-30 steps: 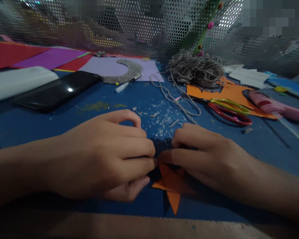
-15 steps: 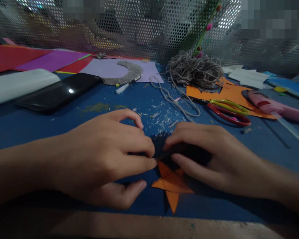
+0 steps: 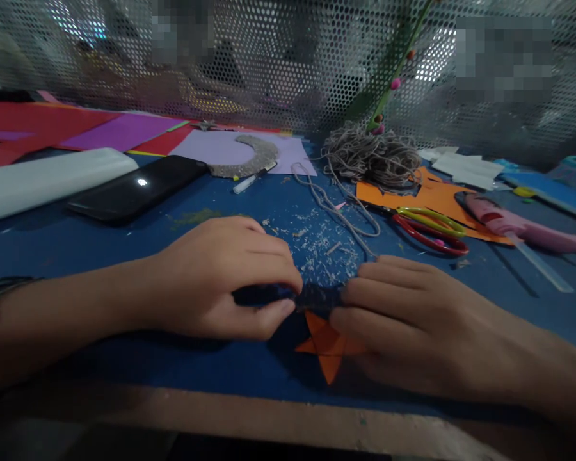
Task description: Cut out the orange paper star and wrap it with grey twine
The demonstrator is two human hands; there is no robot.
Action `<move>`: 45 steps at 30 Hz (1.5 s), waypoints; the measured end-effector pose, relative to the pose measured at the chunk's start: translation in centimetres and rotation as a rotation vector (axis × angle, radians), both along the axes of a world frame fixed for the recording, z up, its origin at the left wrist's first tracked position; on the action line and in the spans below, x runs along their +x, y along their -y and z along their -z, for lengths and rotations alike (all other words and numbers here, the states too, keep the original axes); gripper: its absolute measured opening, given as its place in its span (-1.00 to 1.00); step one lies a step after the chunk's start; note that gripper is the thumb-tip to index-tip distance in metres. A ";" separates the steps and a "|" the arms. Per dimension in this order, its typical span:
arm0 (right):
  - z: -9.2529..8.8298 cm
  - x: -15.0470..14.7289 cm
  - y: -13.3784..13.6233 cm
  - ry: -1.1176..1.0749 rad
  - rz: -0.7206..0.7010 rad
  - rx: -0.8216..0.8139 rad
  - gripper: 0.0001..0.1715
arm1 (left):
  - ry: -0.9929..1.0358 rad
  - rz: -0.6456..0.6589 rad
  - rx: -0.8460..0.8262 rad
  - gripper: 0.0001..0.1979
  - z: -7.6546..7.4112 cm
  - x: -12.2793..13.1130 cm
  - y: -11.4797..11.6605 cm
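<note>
An orange paper star point(image 3: 330, 349) lies on the blue tabletop near its front edge, its right side hidden under my right hand. My left hand point(image 3: 235, 282) pinches thumb and fingertips together just above the star's top point, on what looks like the end of a grey yarn strand, blurred and dim. Curled fingers close my right hand point(image 3: 413, 314) over the star's right side. The grey yarn point(image 3: 326, 202) runs from its tangled heap point(image 3: 372, 153) down to the knuckles of this hand; the strand between the hands is barely visible.
White scraps point(image 3: 324, 246) litter the table beyond my hands. Scissors point(image 3: 427, 230), a pink glue gun point(image 3: 523, 227) and orange paper point(image 3: 436, 192) lie right. A black phone point(image 3: 144, 186), a marker point(image 3: 254, 178) and a grey crescent point(image 3: 262, 153) lie left. Perforated metal point(image 3: 269, 64) stands behind.
My left thumb has come up to meet the fingertips in a pinch. My right fingers have curled inward over the star, covering more of it. The whole view has shifted slightly.
</note>
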State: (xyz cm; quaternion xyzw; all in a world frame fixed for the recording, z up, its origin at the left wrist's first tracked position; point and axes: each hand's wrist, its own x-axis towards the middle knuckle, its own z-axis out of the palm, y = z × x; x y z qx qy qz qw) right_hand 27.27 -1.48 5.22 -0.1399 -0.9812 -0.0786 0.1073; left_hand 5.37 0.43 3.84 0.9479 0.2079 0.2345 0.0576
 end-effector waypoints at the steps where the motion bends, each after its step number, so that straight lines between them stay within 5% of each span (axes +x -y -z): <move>1: -0.1 -0.1 0.1 0.004 -0.008 0.039 -0.64 | 0.002 -0.012 -0.027 -0.87 0.1 0.0 0.0; 9: -0.1 0.1 0.4 -0.142 0.005 0.195 -0.58 | -0.010 -0.019 -0.184 -0.78 0.0 0.2 0.0; 17: 0.1 -0.3 0.0 -0.562 0.379 -0.461 -0.88 | 0.308 -0.191 -0.456 -0.78 -0.7 0.5 0.3; 24: -0.1 -1.1 0.1 -0.688 0.412 -0.828 -0.82 | 0.438 -0.197 -0.509 -0.95 -0.8 0.9 0.5; 36: 0.1 -1.2 0.0 -0.695 0.424 -0.920 -0.81 | 0.500 -0.161 -0.701 -0.95 -0.8 0.9 0.1; 45: 0.2 -1.2 0.1 -0.692 0.410 -0.930 -0.82 | 0.456 -0.124 -0.663 -0.96 -0.5 1.1 0.0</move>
